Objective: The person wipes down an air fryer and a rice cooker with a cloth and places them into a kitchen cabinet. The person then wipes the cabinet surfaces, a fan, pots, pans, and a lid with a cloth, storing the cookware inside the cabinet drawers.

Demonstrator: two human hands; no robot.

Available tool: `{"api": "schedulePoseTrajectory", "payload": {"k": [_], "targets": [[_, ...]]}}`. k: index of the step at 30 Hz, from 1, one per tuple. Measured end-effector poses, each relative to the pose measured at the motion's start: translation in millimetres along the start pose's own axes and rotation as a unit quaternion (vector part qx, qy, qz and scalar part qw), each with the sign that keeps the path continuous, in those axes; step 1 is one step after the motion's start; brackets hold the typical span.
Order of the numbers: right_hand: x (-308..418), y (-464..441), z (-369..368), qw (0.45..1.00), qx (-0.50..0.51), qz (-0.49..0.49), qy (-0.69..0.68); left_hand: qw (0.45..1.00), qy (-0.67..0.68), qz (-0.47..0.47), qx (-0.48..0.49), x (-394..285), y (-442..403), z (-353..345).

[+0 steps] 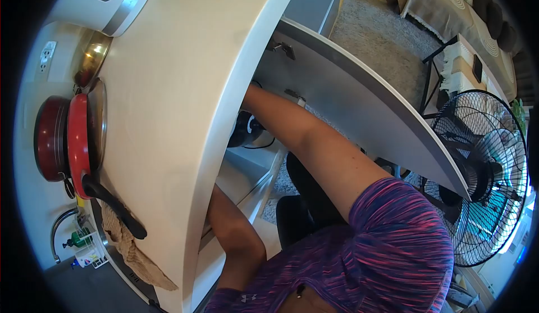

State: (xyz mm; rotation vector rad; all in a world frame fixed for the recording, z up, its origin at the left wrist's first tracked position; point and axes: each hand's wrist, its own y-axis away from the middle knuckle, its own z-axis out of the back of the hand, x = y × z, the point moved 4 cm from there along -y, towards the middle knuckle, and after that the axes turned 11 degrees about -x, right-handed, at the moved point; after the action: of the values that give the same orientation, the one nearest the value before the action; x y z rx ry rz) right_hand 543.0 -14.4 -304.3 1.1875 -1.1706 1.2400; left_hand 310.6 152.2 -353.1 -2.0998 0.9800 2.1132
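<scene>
Both of my arms reach in under the pale countertop (163, 88), into an open cabinet, and the counter's edge hides my two hands. One arm goes in near the hinges of the open cabinet door (359, 94), beside a dark round object (245, 128) with a white mark and a black cord. My other arm enters lower in the view, near a cabinet shelf. What either hand holds or touches is hidden.
On the counter are a red pan (78, 133) with a black handle, a dark red pot (51, 139), a brown cloth (132, 251) and a white appliance (101, 1). A black fan (480, 178) stands beyond the door, near a grey rug (376, 43).
</scene>
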Motion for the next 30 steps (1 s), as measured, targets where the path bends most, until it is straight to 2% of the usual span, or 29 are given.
{"api": "schedulePoseTrajectory", "payload": {"k": [14,18,21,23,24,26,27,28,29,30], "targets": [[-26.4,3.5,-0.3,0.989,-0.019,-0.088,-0.119,0.999,0.022,0.034,0.004,21.2,-26.3,-27.4],[-35.5,29.1,26.0,0.946,0.005,-0.210,-0.246,0.996,0.046,0.071,-0.009,33.1,-0.2,-19.2],[-31.8,69.0,60.5,0.902,0.035,-0.319,-0.289,0.990,0.044,0.134,0.001,55.8,56.7,-12.0],[-34.5,103.9,90.6,0.915,0.102,-0.336,-0.199,0.980,0.021,0.193,0.050,71.4,111.8,-3.8],[-77.6,118.6,109.0,0.938,0.196,-0.285,-0.036,0.971,0.003,0.223,0.087,73.4,143.8,-0.6],[9.4,177.9,137.3,0.918,0.173,-0.356,0.002,0.946,-0.067,0.231,0.219,53.2,208.9,-1.4],[25.6,200.4,146.8,0.908,0.194,-0.371,0.009,0.922,-0.116,0.216,0.301,27.6,249.4,-2.4],[40.8,216.6,153.8,0.897,0.213,-0.387,0.016,0.923,-0.106,0.212,0.303,7.6,268.2,-1.8],[64.8,224.6,158.7,0.899,0.215,-0.380,0.024,0.887,-0.179,0.172,0.389,-9.8,287.0,-3.0],[89.8,236.6,160.9,0.887,0.285,-0.356,0.076,0.839,-0.251,0.129,0.466,-25.9,305.1,-1.3]]}}
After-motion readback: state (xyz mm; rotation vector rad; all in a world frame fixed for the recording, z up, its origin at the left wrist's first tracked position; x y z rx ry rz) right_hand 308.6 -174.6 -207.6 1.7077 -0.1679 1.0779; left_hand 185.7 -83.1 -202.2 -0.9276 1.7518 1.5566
